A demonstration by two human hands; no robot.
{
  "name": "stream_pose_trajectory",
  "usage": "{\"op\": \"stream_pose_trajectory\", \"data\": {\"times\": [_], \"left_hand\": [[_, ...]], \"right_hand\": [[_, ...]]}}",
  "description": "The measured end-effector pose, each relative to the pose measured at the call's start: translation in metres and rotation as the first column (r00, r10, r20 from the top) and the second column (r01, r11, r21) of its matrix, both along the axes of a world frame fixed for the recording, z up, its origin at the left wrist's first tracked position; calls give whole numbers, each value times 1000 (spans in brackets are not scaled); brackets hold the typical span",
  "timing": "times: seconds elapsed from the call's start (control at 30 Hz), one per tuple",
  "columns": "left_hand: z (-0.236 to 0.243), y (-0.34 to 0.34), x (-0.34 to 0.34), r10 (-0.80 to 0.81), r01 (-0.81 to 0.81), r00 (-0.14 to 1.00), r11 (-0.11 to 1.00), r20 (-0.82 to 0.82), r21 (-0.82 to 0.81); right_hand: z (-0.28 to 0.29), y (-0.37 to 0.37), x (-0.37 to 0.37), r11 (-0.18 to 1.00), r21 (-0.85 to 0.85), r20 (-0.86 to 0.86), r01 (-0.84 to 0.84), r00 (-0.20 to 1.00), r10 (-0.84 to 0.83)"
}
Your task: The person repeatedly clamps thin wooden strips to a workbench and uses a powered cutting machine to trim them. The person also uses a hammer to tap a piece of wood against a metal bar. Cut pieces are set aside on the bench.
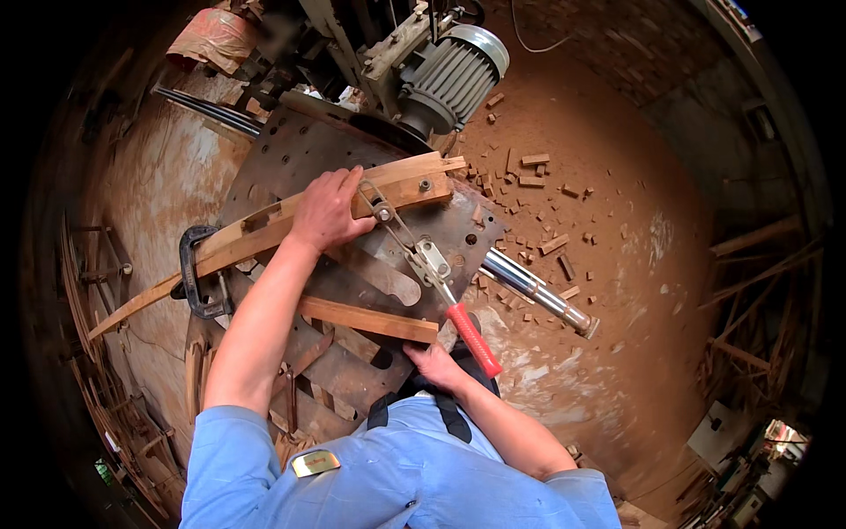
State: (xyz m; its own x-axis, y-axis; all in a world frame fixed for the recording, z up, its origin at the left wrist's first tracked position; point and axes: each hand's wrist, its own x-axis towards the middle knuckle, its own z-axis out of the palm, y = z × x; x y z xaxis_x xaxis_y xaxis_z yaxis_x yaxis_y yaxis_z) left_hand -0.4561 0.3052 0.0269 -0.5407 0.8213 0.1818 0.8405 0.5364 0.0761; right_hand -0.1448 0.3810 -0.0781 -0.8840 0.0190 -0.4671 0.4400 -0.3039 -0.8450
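Observation:
My left hand (326,212) grips a long curved wooden piece (238,247) lying across a perforated steel plate (278,154). A black C-clamp (194,282) is on that piece's left part. Beside my left hand is a steel toggle clamp (430,258) with a red handle (473,339), angled down to the right. A shorter wooden strip (370,317) lies nearer me. My right hand (432,366) is just below that strip's right end, at the plate's near edge; its fingertips are hidden, so I cannot tell what it holds.
An electric motor (449,79) stands behind the plate. A polished steel shaft (538,286) projects right. Small wood offcuts (535,160) lie scattered on the dusty floor (617,370). Piles of wood strips (749,309) line both sides. A red container (211,40) sits at back left.

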Motion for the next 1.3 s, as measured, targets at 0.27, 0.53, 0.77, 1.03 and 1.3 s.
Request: {"op": "stream_pose_trajectory", "data": {"times": [0.27,0.53,0.77,1.03,1.3], "left_hand": [[-1,-1,-1,3,-4,1000,1000,-23,-31],[-1,-2,0,10,-11,999,999,-45,-38],[1,-1,3,20,-20,1000,999,-22,-31],[-2,-2,3,13,-15,998,1000,-55,-28],[1,0,4,19,-20,999,1000,-28,-19]], "right_hand": [[-6,0,-2,999,47,-30,-21,999,22],[-15,-3,-3,999,17,-28,-29,999,30],[-35,-7,0,997,74,-31,-32,999,34],[-35,-8,-1,999,52,-40,-13,999,15],[-28,-12,-2,991,-107,23,86,996,-84]]}}
